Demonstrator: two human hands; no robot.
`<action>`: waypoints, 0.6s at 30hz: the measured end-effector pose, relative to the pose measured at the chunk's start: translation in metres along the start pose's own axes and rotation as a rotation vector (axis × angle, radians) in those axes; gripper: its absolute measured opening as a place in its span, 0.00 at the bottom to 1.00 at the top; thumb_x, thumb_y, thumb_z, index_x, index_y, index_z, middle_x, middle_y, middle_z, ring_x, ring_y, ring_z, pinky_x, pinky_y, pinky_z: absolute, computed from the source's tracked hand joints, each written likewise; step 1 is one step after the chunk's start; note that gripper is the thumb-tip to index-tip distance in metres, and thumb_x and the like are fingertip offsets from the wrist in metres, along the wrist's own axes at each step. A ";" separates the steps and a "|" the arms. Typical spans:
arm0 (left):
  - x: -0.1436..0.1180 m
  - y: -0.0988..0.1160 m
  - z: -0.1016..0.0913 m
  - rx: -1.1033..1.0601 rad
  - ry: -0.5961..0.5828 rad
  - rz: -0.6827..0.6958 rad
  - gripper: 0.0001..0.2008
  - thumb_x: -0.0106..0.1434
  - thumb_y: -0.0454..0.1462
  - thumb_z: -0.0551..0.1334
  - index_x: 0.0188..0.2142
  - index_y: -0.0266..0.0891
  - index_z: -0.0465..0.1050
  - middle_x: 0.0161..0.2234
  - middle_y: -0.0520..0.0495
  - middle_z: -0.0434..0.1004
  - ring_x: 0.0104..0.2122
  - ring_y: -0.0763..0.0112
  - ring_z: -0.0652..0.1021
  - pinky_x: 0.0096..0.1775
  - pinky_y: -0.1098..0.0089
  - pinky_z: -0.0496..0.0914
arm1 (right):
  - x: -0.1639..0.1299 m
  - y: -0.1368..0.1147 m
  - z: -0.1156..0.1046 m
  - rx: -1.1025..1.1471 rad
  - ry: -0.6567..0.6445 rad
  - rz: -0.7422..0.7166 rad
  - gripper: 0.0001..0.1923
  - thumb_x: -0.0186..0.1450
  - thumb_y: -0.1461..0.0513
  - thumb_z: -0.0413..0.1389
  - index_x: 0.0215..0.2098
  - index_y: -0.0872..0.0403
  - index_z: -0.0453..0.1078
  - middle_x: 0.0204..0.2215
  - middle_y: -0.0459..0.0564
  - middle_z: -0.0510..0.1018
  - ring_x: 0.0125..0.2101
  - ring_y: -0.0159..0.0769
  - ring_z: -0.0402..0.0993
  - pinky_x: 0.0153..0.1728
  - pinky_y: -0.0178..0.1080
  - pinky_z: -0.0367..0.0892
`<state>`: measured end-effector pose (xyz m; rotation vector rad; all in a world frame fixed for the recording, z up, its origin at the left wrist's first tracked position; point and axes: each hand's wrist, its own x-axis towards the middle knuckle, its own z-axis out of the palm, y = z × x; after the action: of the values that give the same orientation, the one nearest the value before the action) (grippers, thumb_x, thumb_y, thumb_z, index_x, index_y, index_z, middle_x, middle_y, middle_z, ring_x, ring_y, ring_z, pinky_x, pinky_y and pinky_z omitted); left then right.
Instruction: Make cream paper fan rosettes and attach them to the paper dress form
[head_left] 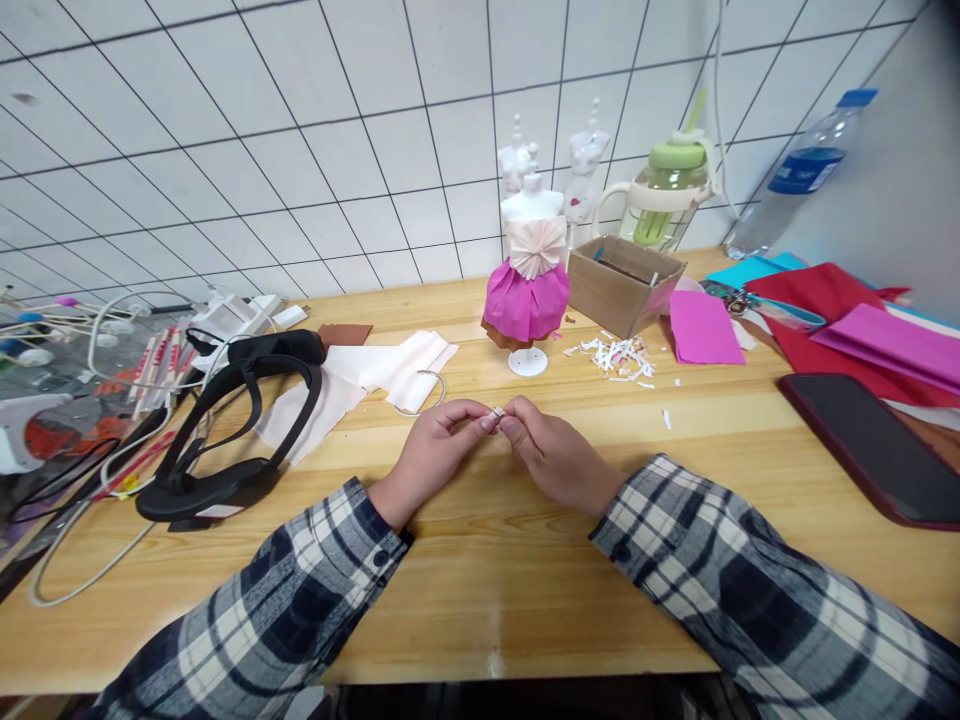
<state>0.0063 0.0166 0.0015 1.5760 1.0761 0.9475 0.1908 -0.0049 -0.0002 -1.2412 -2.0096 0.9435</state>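
My left hand (448,440) and my right hand (551,447) meet fingertip to fingertip above the wooden table. Between both pinches sits a tiny pale piece (496,413), mostly covered by the fingers; its kind is too small to make out. Just beyond stands a small white dress form (531,205) wearing a magenta skirt (527,302) and a pale pink pleated fan-shaped bow (538,247). Left of it, pale pink crepe paper (416,365) lies loose, with a thin ring (431,392) partly over it.
White paper shreds (619,358) lie before a cardboard box (624,283). A phone (885,450), magenta paper (705,327) and red sheets (825,350) are to the right. A black headset strap (300,390) with cables occupies the left. A green-lidded jug (667,190) and water bottle (810,170) stand behind.
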 end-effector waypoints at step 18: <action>-0.003 0.003 0.000 0.087 -0.038 0.058 0.12 0.62 0.45 0.65 0.34 0.37 0.78 0.32 0.47 0.81 0.34 0.68 0.79 0.40 0.69 0.72 | 0.000 -0.004 -0.001 0.067 0.054 -0.050 0.14 0.74 0.54 0.41 0.35 0.50 0.60 0.30 0.44 0.74 0.30 0.34 0.69 0.32 0.36 0.59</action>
<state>0.0062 0.0134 0.0045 1.6977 1.0629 0.9161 0.1893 -0.0057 0.0033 -1.1628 -1.9425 0.9363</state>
